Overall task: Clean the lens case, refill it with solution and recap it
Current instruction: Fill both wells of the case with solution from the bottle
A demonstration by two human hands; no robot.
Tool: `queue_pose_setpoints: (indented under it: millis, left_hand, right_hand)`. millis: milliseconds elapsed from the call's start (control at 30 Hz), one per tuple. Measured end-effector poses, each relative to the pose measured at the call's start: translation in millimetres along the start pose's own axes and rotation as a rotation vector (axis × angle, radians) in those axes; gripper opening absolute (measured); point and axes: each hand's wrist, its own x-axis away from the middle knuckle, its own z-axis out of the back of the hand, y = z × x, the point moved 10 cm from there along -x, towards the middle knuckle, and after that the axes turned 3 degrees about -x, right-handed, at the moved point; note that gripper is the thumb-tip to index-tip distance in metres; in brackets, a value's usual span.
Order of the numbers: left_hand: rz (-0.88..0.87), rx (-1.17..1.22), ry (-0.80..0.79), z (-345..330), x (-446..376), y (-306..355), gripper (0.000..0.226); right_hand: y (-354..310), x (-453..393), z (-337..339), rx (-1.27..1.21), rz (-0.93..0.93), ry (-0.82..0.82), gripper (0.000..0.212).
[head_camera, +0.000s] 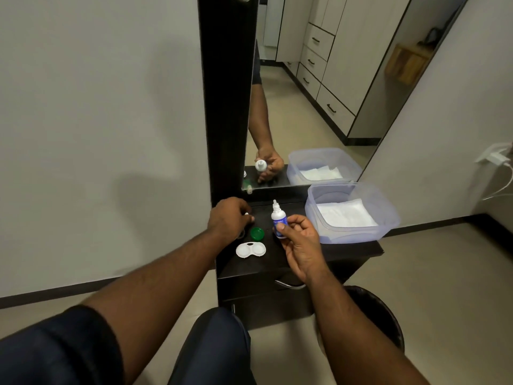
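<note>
A white two-well lens case (250, 250) lies uncapped on the dark dresser top (347, 250). One green cap (257, 233) rests just behind it. My right hand (299, 243) holds a small white solution bottle (278, 218) upright, its nozzle bare. My left hand (229, 216) hovers low over the dresser's back left, fingers curled around a small white piece, probably the bottle's cap (246, 214). Something dark and round lies partly hidden under that hand.
A clear plastic tub (388, 218) with white tissue inside stands at the dresser's right. A mirror (319, 93) rises behind, with a thick black frame (227, 107). A dark bin (385, 315) sits on the floor at right. My knee is below the drawer handle (288, 285).
</note>
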Motion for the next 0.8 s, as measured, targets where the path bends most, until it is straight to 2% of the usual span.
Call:
queue_pose_setpoints:
  millis: [100,200,333,467,633,800]
  left_hand:
    - [0.022,0.163,0.058,8.4,-0.1,-0.2,0.006]
    - [0.037,0.404,0.165,27.2,11.3,11.0,0.013]
    - [0.067,0.637,0.152,31.0,22.2,28.7,0.022]
    - [0.015,0.612,0.115,30.9,27.4,42.7,0.017]
    - [-0.016,0.473,0.107,27.4,29.0,47.9,0.014]
    - [0.006,0.54,0.118,23.9,35.4,50.6,0.023]
  right_hand:
    - [0.5,-1.3,0.7,0.008,0.009,-0.011,0.028]
    - [0.8,-2.1,-0.7,0.043,0.018,-0.032,0.03]
    - [2.4,-2.6,-2.7,0.076,0.03,-0.062,0.031]
    - [3.3,-1.6,-1.1,0.097,0.036,-0.063,0.034]
    - [3.7,-0.9,-1.4,0.129,0.039,-0.071,0.035]
    - [3.3,-1.3,-0.8,0.132,0.043,-0.063,0.031]
